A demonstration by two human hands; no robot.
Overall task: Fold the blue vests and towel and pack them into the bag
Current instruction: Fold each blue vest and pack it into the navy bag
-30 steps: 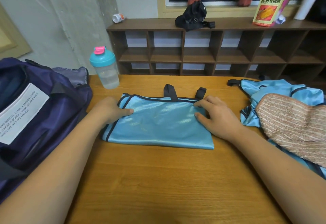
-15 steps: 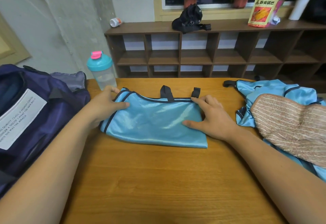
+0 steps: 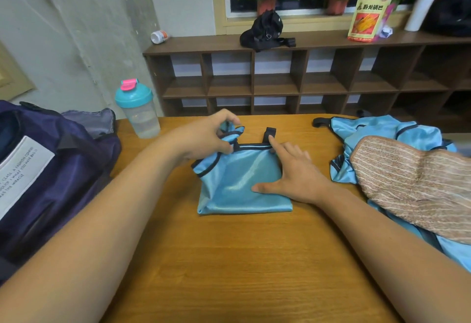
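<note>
A shiny blue vest (image 3: 237, 190) with black trim lies partly folded in the middle of the wooden table (image 3: 242, 266). My left hand (image 3: 206, 136) grips its left end and holds that end lifted over the vest's middle. My right hand (image 3: 293, 175) lies flat with straight fingers on the vest's right half, pressing it down. A second blue vest (image 3: 377, 134) is crumpled at the right edge, with a brown striped towel (image 3: 418, 190) draped over it. The dark purple bag (image 3: 46, 182) sits open at the left.
A clear shaker bottle (image 3: 139, 111) with a teal lid stands at the table's far left, beside the bag. Behind the table runs a low brown cubby shelf (image 3: 305, 42) carrying a black pouch, a snack packet and a white pump bottle.
My left hand has taken hold of the vest's left end, lifted it and carried it rightward over the middle. The vest's footprint has shrunk. My right hand stays pressing on the right half.
</note>
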